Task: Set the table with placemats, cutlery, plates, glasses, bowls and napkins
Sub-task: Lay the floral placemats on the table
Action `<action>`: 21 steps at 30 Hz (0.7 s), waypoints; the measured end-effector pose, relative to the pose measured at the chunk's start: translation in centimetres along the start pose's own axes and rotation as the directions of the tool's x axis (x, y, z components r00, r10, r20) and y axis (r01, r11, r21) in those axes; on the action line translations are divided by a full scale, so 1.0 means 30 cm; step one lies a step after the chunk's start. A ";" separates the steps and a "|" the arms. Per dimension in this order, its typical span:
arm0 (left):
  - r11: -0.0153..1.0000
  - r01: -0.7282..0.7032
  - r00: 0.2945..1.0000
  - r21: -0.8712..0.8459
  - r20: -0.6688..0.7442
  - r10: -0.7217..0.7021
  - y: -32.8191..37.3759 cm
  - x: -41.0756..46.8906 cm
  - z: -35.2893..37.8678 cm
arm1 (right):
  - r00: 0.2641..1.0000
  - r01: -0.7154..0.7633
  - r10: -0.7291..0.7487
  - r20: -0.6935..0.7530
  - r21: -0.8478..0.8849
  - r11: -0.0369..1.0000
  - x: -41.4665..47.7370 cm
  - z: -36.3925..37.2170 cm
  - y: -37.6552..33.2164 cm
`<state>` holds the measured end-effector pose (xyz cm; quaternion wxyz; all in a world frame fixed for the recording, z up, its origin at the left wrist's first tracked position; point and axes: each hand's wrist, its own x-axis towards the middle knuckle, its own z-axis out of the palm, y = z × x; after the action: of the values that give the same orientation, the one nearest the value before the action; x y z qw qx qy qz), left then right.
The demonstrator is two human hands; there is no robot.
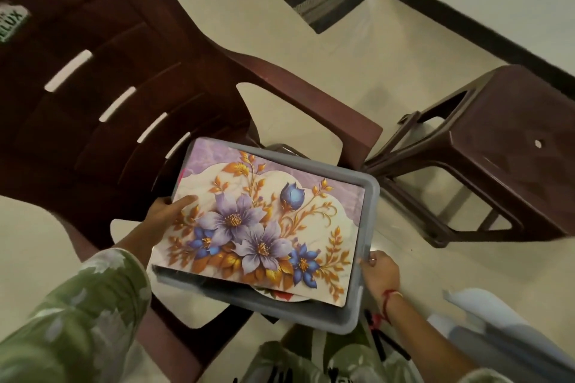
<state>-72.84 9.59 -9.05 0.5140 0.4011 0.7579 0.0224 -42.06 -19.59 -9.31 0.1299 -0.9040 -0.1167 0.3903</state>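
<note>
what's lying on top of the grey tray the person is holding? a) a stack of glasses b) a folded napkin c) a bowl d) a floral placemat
d: a floral placemat with purple and blue flowers covers the grey tray, gripped by the left hand and right hand.

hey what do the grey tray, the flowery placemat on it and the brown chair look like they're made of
Grey tray: likely plastic, matte, with a moulded rounded rim. Floral placemat: probably laminated card or vinyl, a stiff flat sheet with a glossy print. Brown chair: moulded plastic, slightly shiny, slotted back.
</note>
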 end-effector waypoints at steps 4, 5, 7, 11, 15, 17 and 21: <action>1.000 -0.021 1.000 -0.003 0.005 0.021 -0.022 0.053 0.004 | 1.000 0.007 -0.008 -0.010 -0.028 1.000 0.026 0.021 0.026; 1.000 -0.011 1.000 0.014 0.015 0.011 -0.035 0.082 -0.002 | 1.000 0.001 -0.001 -0.003 -0.026 1.000 0.030 0.024 0.025; 0.999 -0.015 1.000 0.041 0.017 0.014 -0.057 0.125 -0.009 | 1.000 -0.014 0.015 0.009 -0.020 1.000 0.035 0.031 0.020; 0.992 -0.071 0.997 0.106 0.015 0.069 -0.034 0.099 -0.001 | 0.999 -0.025 0.025 0.021 -0.011 1.000 0.029 0.032 0.019; 0.947 -0.158 0.986 0.278 -0.010 0.167 -0.021 0.064 0.011 | 1.000 0.003 -0.004 0.024 0.041 0.999 -0.012 0.025 -0.002; 0.909 -0.235 0.962 0.343 -0.051 0.268 0.001 0.019 0.015 | 0.991 0.114 -0.110 -0.075 0.045 0.993 -0.055 0.025 -0.026; 0.886 -0.338 0.923 0.318 -0.073 0.378 0.040 -0.074 0.015 | 0.903 0.411 -0.428 -0.026 -0.232 0.882 -0.121 0.060 -0.077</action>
<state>-71.45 8.84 -7.04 0.3827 0.6048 0.6978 0.0286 -46.06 -18.30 -7.29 0.1142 -0.8803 -0.3472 0.3026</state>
